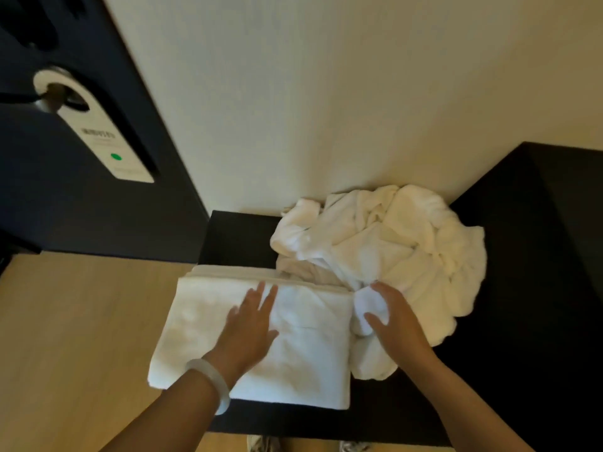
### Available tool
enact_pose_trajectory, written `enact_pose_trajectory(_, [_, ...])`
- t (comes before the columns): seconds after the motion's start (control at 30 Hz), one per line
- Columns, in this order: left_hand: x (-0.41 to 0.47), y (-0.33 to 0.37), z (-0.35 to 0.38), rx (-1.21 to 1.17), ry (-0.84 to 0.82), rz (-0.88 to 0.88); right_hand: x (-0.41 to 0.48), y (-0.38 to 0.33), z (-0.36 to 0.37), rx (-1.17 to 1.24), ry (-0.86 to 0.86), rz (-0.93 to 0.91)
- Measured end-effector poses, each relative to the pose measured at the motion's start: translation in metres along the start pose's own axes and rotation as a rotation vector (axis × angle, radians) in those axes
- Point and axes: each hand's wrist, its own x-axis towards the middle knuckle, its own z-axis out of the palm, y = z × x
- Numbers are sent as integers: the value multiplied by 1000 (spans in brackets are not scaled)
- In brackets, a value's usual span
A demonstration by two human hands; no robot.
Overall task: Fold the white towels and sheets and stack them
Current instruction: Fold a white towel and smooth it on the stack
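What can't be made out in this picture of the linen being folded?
Head view: how many pieces are in the crumpled pile; its folds hide each other.
Head view: how many layers the folded stack holds; its top layer and the left hand cover them.
Head view: the door hanger wording; too small, blurred.
Head view: whether the right hand grips the pile; blurred.
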Motion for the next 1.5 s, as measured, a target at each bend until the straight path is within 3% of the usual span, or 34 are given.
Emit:
enact_pose_trajectory(0.13, [26,85,-19,-155,56,169,26,18,-59,133,174,271])
enact_pose_trajectory(0.23, [49,140,-26,-256,45,224,48,30,-80,66,165,311])
enact_pose_trajectory(0.4, [73,193,-2,-196,-80,90,76,40,-82,162,104,539])
enact_pose_trajectory(0.47, [76,204,11,-182,-69,11,78,45,-77,66,9,604])
enact_pose_trajectory(0.63, [82,220,6,-413,63,-96,86,55,-101,232,40,499])
enact_pose_trajectory(0.73, [85,237,-23,-430,108,-75,96,30,-143,534,140,419])
enact_pose_trajectory(0.83, [81,276,-77,-639,171,-40,98,-11,-204,719,217,236])
enact_pose_trajectory(1.03, [31,363,-219,-822,420,235,58,-93,-370,748,264,-38])
enact_pose_trajectory(1.2, [-9,425,-281,-829,449,438,3,-108,-490,723,380,-185])
enact_pose_trajectory(1.3, [-16,449,-273,-778,376,474,-17,-85,-515,584,454,-152])
enact_pose_trajectory(1.4, [-7,464,-241,-717,288,489,-25,-40,-510,391,521,0])
enact_pose_trajectory(1.5, [1,473,-202,-770,202,428,-36,18,-500,366,580,155])
